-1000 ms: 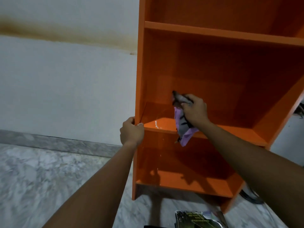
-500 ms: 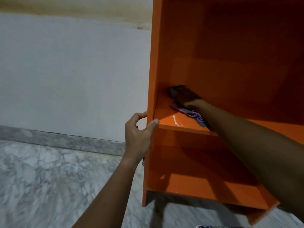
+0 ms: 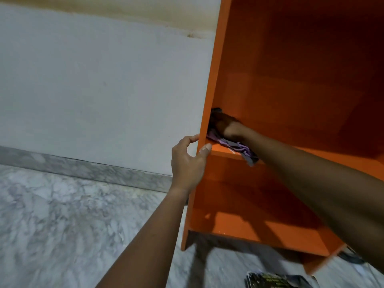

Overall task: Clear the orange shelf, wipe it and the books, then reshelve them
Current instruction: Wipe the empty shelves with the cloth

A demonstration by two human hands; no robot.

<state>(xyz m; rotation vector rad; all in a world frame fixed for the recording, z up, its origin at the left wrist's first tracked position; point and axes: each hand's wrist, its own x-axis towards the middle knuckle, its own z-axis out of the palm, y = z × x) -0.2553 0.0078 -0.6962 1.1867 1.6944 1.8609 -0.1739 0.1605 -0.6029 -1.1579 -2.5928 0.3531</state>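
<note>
Head view, tilted down, takes in the lower part of the orange shelf (image 3: 295,84), which stands on a grey marbled floor (image 3: 62,225) beside a white wall (image 3: 104,90) with a marble skirting (image 3: 83,169) along its foot. The left hand (image 3: 188,163) is at the shelf's left side panel (image 3: 209,96), level with the middle board (image 3: 225,153). Its grip is clamped on the panel's front edge, with the thumb on the front face where the board meets it and the forefinger curled round to the outer face.

The right hand (image 3: 226,126) reaches deep into the compartment above that board, into the rear left corner, and lies on top of a purple and grey cloth (image 3: 239,146). The cloth is spread on the board under the hand and wrist. One end hangs a little over the board's front edge, and a dark bit shows past the fingertips against the side panel. I cannot tell whether the right grip is curled round the cloth or pressed flat on it (the fingers are in deep shadow and blurred).

On the floor in front of the shelf, at the lower edge of the view, lies a book (image 3: 274,280) with a dark printed cover. It is partly cut off by the frame and well apart from both hands.
</note>
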